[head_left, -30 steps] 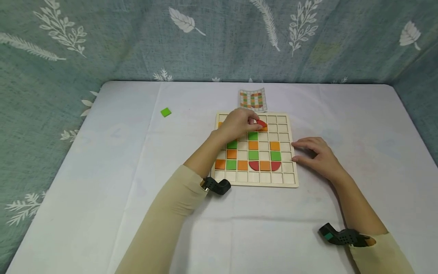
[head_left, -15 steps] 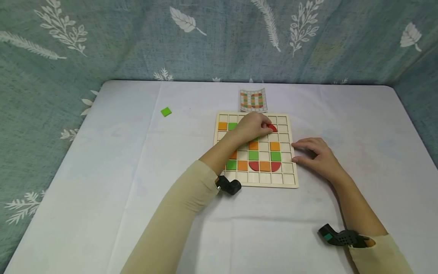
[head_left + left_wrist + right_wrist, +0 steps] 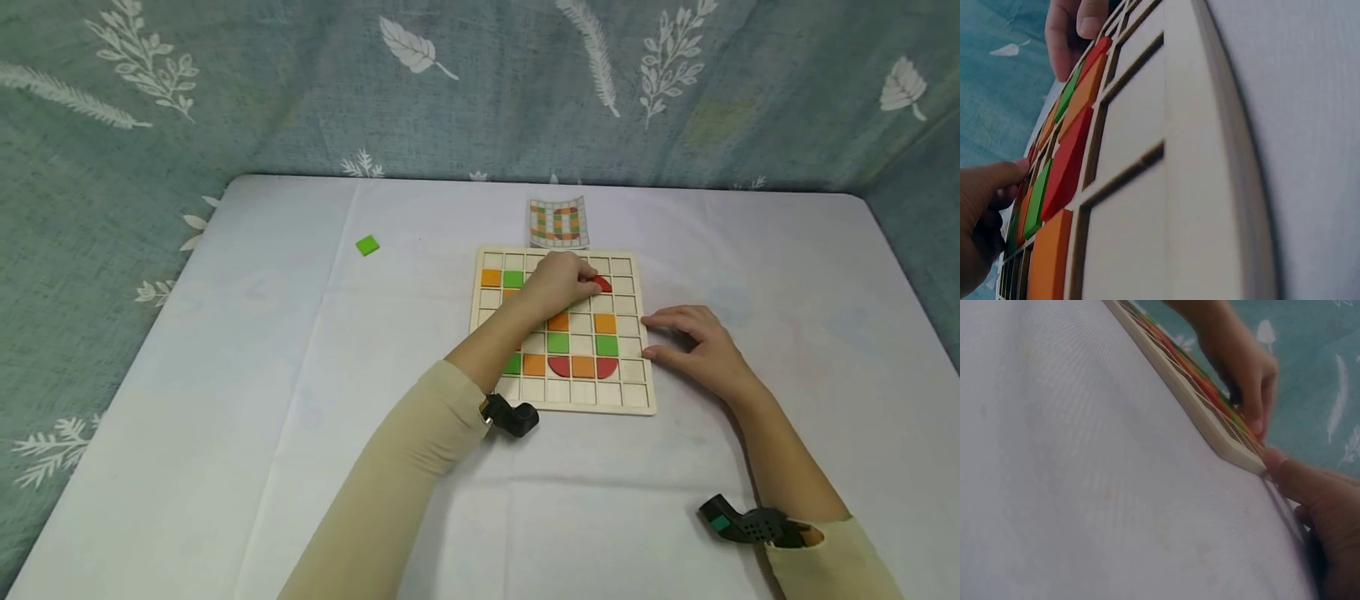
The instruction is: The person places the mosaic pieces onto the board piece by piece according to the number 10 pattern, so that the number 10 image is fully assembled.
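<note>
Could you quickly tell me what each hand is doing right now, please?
Left hand: pinches the red semicircle piece over the wooden grid board.
Right hand: open, fingers resting against the board's right edge.

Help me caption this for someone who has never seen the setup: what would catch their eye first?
First the wooden grid board at the table's middle, dotted with orange, green and red pieces. Over its far rows the left hand pinches a red half-round piece, while the right hand rests against the board's right edge. A lone green tile lies apart on the white cloth to the far left, and a small pattern card sits just behind the board.
</note>
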Available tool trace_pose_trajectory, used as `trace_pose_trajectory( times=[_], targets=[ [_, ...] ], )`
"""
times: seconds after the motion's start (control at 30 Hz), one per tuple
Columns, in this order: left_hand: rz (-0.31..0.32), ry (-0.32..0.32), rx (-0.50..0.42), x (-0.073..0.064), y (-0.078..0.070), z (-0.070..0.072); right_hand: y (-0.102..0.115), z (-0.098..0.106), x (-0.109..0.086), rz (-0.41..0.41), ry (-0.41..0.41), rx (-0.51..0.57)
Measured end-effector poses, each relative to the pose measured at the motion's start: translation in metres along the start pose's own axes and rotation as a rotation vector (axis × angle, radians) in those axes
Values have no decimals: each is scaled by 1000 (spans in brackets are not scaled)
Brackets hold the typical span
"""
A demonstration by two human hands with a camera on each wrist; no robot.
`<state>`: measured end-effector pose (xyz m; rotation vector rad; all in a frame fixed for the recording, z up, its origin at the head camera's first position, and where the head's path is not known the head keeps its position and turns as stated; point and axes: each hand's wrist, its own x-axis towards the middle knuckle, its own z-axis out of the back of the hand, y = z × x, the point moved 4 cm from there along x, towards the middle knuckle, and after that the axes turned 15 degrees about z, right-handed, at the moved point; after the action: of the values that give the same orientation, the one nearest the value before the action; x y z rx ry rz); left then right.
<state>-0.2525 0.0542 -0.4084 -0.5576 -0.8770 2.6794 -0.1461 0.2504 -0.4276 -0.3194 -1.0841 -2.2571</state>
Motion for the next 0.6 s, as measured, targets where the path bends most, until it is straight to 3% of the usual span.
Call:
trace_pose_trajectory(
  times=[0.23, 0.4, 0.6],
  targets=[
    [0, -35, 4, 0, 7, 2, -2, -2, 0, -38, 0, 7],
    [-46, -46, -89, -3, 18, 7, 2, -1, 1, -11, -11, -7],
    [-4, -53, -156, -8, 35, 18, 2, -1, 0, -16, -11, -4]
  ],
)
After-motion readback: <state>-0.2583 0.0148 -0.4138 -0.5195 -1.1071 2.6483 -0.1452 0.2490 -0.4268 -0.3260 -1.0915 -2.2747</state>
